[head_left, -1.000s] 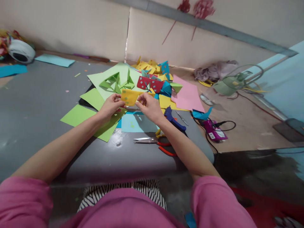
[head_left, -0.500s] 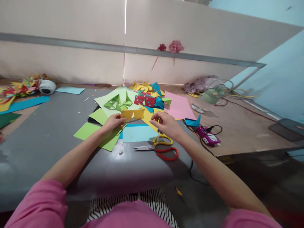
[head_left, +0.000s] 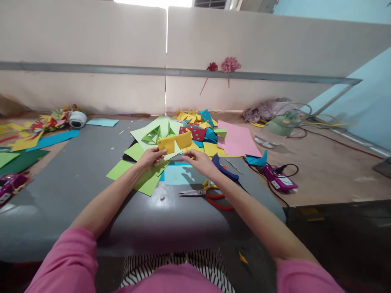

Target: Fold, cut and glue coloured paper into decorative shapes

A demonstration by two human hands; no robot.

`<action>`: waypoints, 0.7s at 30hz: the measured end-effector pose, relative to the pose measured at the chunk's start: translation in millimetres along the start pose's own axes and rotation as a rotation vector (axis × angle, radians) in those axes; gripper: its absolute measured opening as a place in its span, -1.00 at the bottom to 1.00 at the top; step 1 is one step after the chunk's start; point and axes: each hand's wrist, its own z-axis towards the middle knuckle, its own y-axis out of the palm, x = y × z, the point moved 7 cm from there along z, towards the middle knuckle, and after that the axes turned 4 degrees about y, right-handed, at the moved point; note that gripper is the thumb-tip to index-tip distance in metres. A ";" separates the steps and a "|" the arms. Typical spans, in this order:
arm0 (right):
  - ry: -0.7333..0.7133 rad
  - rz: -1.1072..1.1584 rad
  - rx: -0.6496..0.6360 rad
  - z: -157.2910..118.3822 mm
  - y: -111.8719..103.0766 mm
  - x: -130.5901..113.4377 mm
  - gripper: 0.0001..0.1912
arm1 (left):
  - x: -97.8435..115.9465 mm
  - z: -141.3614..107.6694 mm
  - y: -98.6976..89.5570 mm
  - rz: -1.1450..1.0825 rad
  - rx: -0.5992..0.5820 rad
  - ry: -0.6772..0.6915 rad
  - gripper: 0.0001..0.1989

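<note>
My left hand [head_left: 152,158] pinches the left end of a folded yellow paper piece [head_left: 171,143] with spots near that end and a notch in its lower edge. The fingers of my right hand [head_left: 198,160] are closed just under the piece's right part; whatever they grip is too small to make out. Below the hands lie a light blue sheet [head_left: 180,176] and green sheets [head_left: 122,169]. Scissors [head_left: 192,193] with red and yellow handles rest on the table, partly behind my right forearm. A dark blue glue gun [head_left: 225,169] lies beside that forearm.
Folded yellow, red and blue pieces [head_left: 197,132] are heaped behind my hands, near a pink sheet [head_left: 236,138]. To the right are a purple power strip [head_left: 277,179] with cords and tweezers [head_left: 233,166]. A white camera [head_left: 77,119] stands at the back left.
My right hand has moved left, closer to the yellow piece, and the glue gun now shows beside it. The piece has turned to show its spotted end. The whole view has shifted slightly.
</note>
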 end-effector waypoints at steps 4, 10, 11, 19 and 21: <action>0.013 -0.005 -0.017 27.7 24.8 -2.3 -0.75 | -0.4 -0.1 3.7 0.041 -0.068 -0.023 -0.75; 0.079 -0.080 -0.030 34.1 16.6 15.6 -0.78 | 0.0 -0.1 0.4 0.163 -0.058 -0.036 -0.64; 0.083 -0.091 -0.036 30.1 10.5 18.3 -0.80 | 0.9 -0.8 -0.7 0.189 -0.050 -0.042 -0.62; 0.095 -0.157 -0.021 -26.0 -55.5 40.4 -0.74 | 26.1 -8.2 -20.4 0.369 0.045 -0.032 -0.59; 0.111 -0.132 -0.014 -34.4 -63.8 47.0 -0.73 | 30.2 -9.3 -23.9 0.394 0.076 -0.027 -0.67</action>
